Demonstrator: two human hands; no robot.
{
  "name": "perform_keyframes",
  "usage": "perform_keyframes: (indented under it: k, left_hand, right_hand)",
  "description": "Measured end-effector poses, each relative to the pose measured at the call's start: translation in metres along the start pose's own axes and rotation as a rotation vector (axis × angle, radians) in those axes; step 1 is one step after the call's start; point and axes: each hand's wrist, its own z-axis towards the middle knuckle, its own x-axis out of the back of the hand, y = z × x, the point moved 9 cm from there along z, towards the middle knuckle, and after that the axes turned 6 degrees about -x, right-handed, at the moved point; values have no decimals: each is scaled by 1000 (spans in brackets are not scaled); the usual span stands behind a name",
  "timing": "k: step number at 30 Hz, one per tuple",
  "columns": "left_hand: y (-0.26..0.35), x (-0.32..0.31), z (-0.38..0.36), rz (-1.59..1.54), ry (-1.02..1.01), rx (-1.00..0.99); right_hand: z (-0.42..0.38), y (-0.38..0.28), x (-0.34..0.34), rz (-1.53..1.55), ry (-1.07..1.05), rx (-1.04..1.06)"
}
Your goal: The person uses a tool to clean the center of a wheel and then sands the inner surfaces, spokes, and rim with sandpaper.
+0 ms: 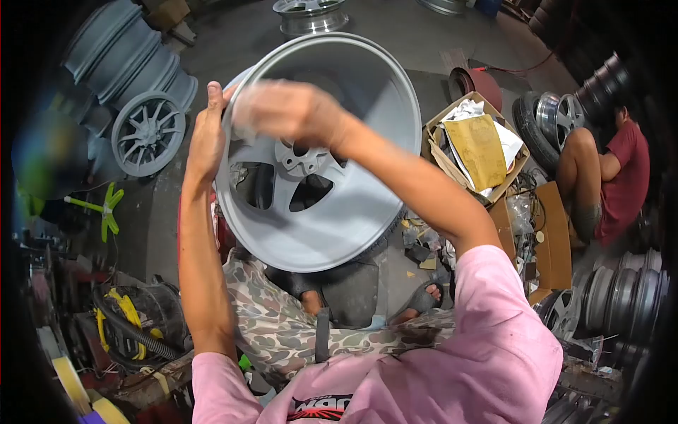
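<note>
A large grey alloy wheel [311, 233] stands tilted in front of me, its inner barrel facing up and its spokes and hub deep inside. My left hand [205, 138] is at the wheel's left edge with the thumb pointing up; its fingers curl round the rim and are partly hidden. My right hand [289, 109] reaches across the opening to the same left side, smeared by motion. Its fingers look curled against the inner wall near the lip. Something pale grey shows under them, too blurred to name.
Stacked grey wheels [116, 56] and a spoked wheel [148, 133] stand at left. To the right are a carton with papers [473, 152], scraps on the floor [427, 247] and a seated person [625, 169]. Another wheel [311, 18] lies ahead. A black machine with yellow cord [141, 318] sits lower left.
</note>
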Motion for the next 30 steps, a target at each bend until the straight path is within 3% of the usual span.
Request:
perform_keyframes:
  k: [1,2,4,5,6,8,10,13,14,16,19,20,22,23,24,25,26,27,28,30]
  left_hand:
    - [5,2,1,109,-1,-7]
    - [6,5,1,66,39,11]
    - [4,13,5,134,52,-17]
    - [3,18,10,200,63,-50]
    - [-7,28,17,196,64,-52]
    - [-27,38,30,-69,-23,-80]
    - [-24,45,31,-22,15,-131]
    - [-30,58,34,22,72,-145]
    - [-38,58,35,-118,59,-60]
    - [-47,54,32,-334,92,117]
    - [-45,49,24,-535,59,141]
    - [-34,40,17,-553,12,156]
    - [-28,24,11,-790,-217,202]
    - [-29,19,10,-874,-323,204]
    - [-32,17,11,-922,-398,190]
    - [-32,15,10,-974,-474,173]
    - [-30,17,7,-741,-173,211]
    - [-28,26,10,-624,-62,167]
    - [-24,26,7,-590,-24,180]
    - [-26,30,5,-565,-6,193]
  right_hand:
    - [-4,34,0,3,-6,-89]
    - [-23,78,10,-56,-46,-315]
    - [-105,152,32,-155,86,-737]
    - [-162,164,41,-265,34,-942]
    - [-211,158,50,-381,-65,-1018]
    - [-272,108,70,-459,-304,-1057]
    - [-308,42,87,-408,-342,-1088]
    - [-316,-58,89,-94,-520,-971]
    - [-317,-89,79,19,-593,-881]
    - [-281,-156,50,307,-614,-892]
    - [-177,-192,4,718,-447,-1082]
    - [-147,-183,-13,810,-380,-1215]
    - [-86,-143,-39,841,-211,-1218]
    - [-66,-109,-56,857,-315,-1330]
    - [-47,-69,-58,772,-131,-1183]
    - [-39,-24,-48,893,106,-1384]
    - [-34,16,-26,857,143,-1531]
    - [-27,55,1,655,377,-1326]
    - [-33,83,24,398,433,-1336]
    - [-50,130,48,-66,477,-1013]
